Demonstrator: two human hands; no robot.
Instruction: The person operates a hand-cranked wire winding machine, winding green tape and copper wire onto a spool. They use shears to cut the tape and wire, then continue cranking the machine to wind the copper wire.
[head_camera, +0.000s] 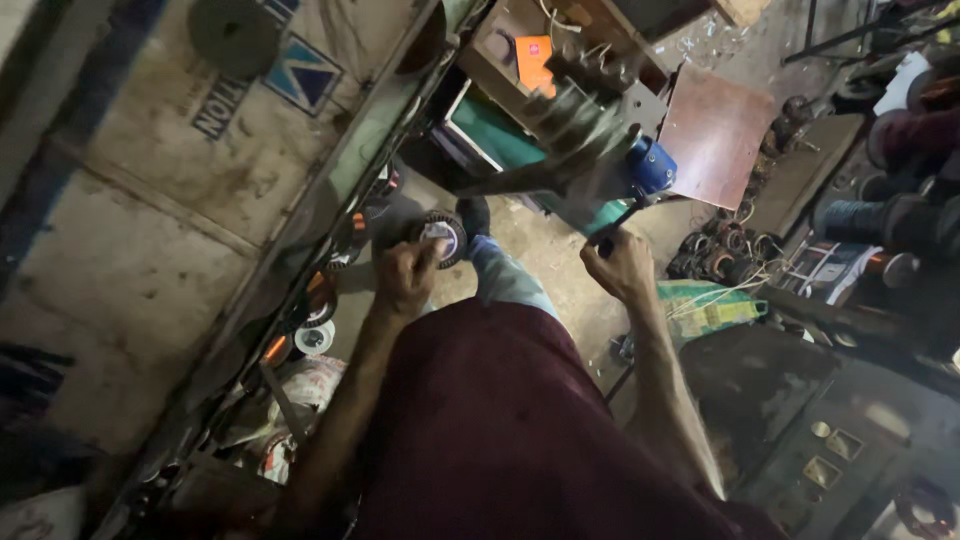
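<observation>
Here, the left hand grips 1 round wound motor coil by its rim, just above the lap. It looks heavy, stiff, with fragile wire. The right hand is closed around a dark crank handle below a blue-capped winding machine.

You are gripping a round, dull-metal motor stator with a pale glossy centre in your left hand, while your right hand is closing on a thin black metal crank handle. A glossy blue plastic cap is shining beside a matt, rust-brown flat metal plate. Soft maroon cloth is draping your lap, above rough, dusty concrete floor.
</observation>
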